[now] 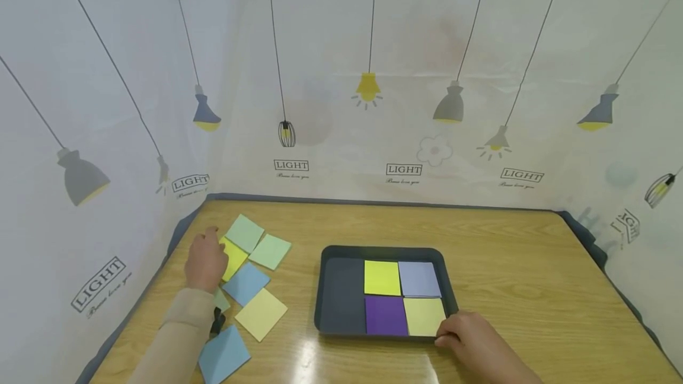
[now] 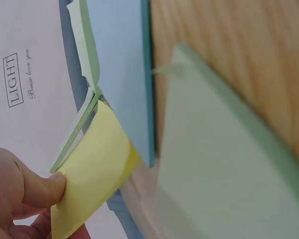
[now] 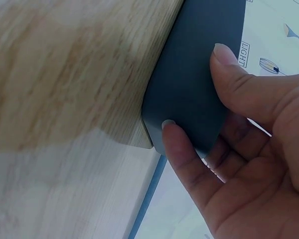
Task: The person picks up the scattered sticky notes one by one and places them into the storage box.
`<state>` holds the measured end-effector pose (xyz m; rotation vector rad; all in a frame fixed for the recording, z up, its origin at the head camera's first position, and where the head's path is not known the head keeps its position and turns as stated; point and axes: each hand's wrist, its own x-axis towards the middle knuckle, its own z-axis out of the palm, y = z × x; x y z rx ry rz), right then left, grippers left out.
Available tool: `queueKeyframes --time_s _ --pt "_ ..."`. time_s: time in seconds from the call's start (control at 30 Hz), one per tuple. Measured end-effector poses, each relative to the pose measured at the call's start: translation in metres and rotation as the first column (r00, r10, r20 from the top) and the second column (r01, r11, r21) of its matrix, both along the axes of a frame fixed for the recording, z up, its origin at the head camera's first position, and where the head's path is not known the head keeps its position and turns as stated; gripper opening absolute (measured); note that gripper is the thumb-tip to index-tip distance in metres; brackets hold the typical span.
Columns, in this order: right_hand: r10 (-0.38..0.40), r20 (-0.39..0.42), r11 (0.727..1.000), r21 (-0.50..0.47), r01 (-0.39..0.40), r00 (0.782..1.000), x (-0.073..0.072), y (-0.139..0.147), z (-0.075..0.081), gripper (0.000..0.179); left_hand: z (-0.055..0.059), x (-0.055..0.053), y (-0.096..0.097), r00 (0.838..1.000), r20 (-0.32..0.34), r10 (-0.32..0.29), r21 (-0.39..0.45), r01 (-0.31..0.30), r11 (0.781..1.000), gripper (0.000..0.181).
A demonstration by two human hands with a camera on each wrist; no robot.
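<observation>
altogether four squares point(image 1: 381, 278) in one tray point(image 1: 342, 292)

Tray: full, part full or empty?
Part full: the dark tray holds a bright yellow square, lilac square, purple square and pale yellow square; its left side is bare.

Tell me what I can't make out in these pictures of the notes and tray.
Head view: the full outline of a small green patch of note, hidden by the left sleeve.
Left wrist view: some fingertips of the left hand, behind the yellow note.
Right wrist view: the inside of the tray, blocked by its own side.
</observation>
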<state>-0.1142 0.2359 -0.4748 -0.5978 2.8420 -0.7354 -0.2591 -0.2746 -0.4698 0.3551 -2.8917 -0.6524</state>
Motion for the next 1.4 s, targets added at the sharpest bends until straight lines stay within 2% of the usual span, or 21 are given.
queueKeyframes --time_s 0.1,0.23,0.43,0.67,1.0,1.23,1.4 --pt "-0.001 0.006 1.0 0.001 0.001 1.0 0.0 0.0 0.0 0.004 0.005 0.002 0.0 1.0 0.018 0.001 0.013 -0.002 1.0 0.048" --pt "0.009 0.005 1.0 -0.011 -0.009 1.0 0.0 0.001 -0.001 0.004 0.007 0.002 -0.003 1.0 0.009 -0.01 0.022 0.01 1.0 0.046" --pt "0.02 -0.02 1.0 -0.02 -0.02 1.0 0.0 0.001 -0.002 0.005 0.01 0.002 -0.005 1.0 -0.013 -0.027 -0.012 0.026 1.0 0.034" --pt "0.012 0.0 1.0 -0.017 -0.012 1.0 0.0 0.001 -0.001 0.005 0.016 0.005 -0.002 0.999 -0.027 -0.033 -0.029 0.032 0.999 0.027" --pt "0.018 -0.003 1.0 -0.01 -0.018 1.0 -0.001 0.001 -0.001 0.005 0.025 0.008 0.01 0.988 0.009 -0.151 -0.029 0.152 0.988 0.025" --pt "0.009 0.018 1.0 -0.009 -0.009 1.0 -0.001 0.001 -0.001 0.005 0.021 0.006 0.026 0.969 -0.063 -0.239 -0.027 0.238 0.971 0.024" --pt "0.012 0.008 1.0 -0.013 -0.011 1.0 0.0 0.002 -0.002 0.005 0.022 0.007 0.039 0.961 -0.094 -0.261 -0.055 0.257 0.965 0.023"
